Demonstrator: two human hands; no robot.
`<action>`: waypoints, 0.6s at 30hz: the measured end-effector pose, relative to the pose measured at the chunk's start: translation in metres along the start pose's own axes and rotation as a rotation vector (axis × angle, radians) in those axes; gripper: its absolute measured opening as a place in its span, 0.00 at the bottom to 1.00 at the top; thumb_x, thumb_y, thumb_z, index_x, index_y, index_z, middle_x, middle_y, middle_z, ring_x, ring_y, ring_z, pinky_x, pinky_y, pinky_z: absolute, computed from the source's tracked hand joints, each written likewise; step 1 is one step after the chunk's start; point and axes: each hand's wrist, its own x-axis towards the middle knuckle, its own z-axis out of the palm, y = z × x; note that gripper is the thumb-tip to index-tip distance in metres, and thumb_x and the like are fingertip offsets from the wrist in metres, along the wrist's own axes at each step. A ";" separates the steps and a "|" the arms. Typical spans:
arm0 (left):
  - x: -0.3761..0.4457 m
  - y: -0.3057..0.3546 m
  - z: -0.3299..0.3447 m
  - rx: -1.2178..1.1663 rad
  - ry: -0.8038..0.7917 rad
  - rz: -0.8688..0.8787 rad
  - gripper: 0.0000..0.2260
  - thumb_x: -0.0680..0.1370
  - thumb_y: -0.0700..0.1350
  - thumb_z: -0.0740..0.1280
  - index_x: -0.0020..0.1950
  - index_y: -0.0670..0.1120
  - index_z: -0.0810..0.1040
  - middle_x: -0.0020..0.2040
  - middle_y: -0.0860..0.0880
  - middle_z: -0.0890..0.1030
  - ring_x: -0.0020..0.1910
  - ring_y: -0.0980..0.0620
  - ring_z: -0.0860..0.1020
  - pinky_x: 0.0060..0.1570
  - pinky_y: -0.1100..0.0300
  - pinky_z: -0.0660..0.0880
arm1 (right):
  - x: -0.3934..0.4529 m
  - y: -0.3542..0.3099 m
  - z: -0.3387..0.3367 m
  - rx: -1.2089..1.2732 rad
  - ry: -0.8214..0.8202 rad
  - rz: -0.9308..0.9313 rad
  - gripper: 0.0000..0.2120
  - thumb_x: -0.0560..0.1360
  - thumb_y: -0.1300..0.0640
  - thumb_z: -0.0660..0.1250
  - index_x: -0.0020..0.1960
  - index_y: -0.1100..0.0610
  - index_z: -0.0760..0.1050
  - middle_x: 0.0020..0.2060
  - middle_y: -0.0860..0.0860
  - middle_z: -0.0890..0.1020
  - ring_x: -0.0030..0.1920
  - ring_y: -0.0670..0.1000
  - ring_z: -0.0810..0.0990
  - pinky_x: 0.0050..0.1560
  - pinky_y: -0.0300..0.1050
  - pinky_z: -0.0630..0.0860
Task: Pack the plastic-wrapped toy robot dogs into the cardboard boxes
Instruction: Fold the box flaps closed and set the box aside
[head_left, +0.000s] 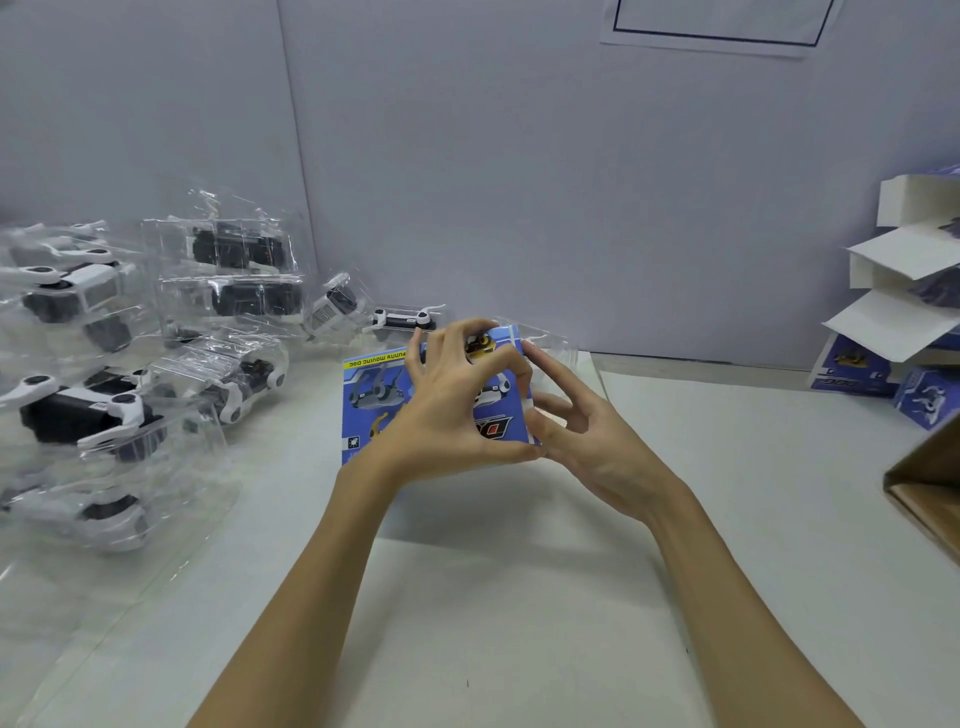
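The left hand (457, 400) is gripping a blue printed cardboard box (384, 405) from above, fingers spread and curled over its top face and thumb hooking round the near right corner. The right hand (576, 441) is meeting it at the box's right end, its curled fingers (545, 374) pressing against the white end flap while the thumb is closing in toward the left thumb; whether anything is pinched between them cannot be told. The box is lying flat on the white table (519, 623), at about twelve o'clock from the person, with its artwork facing up and the yellow title strip at its far left edge. Clear plastic is showing just past the box's far right corner, too faint to make out. From nine to eleven o'clock a heap of plastic-wrapped toy robot dogs (104, 364) is sitting, white and black bodies in crinkled clear packs, one more wrapped dog (405, 318) lying just behind the box. At two o'clock a stack of open blue boxes (893, 312) is standing with white flaps raised, and at three o'clock a brown carton (930, 488) edge is showing.
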 end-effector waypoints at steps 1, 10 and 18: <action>0.000 0.000 0.000 -0.010 0.000 -0.003 0.23 0.66 0.63 0.79 0.56 0.61 0.75 0.71 0.53 0.65 0.75 0.55 0.60 0.78 0.35 0.43 | 0.000 0.000 -0.001 -0.006 0.007 0.003 0.31 0.82 0.53 0.71 0.78 0.34 0.64 0.72 0.52 0.77 0.65 0.60 0.83 0.63 0.58 0.81; 0.000 0.007 -0.005 -0.073 -0.010 0.006 0.39 0.64 0.61 0.80 0.70 0.51 0.70 0.68 0.56 0.71 0.72 0.52 0.68 0.78 0.35 0.48 | 0.003 0.005 0.004 -0.073 0.082 0.023 0.33 0.75 0.42 0.75 0.75 0.30 0.65 0.69 0.55 0.77 0.61 0.59 0.84 0.62 0.61 0.81; -0.001 0.015 0.003 -0.138 0.083 0.024 0.43 0.65 0.65 0.78 0.75 0.53 0.68 0.66 0.60 0.71 0.67 0.60 0.68 0.74 0.40 0.61 | 0.012 0.007 0.018 0.215 0.238 0.023 0.24 0.84 0.42 0.61 0.78 0.46 0.66 0.64 0.54 0.83 0.62 0.59 0.84 0.60 0.62 0.82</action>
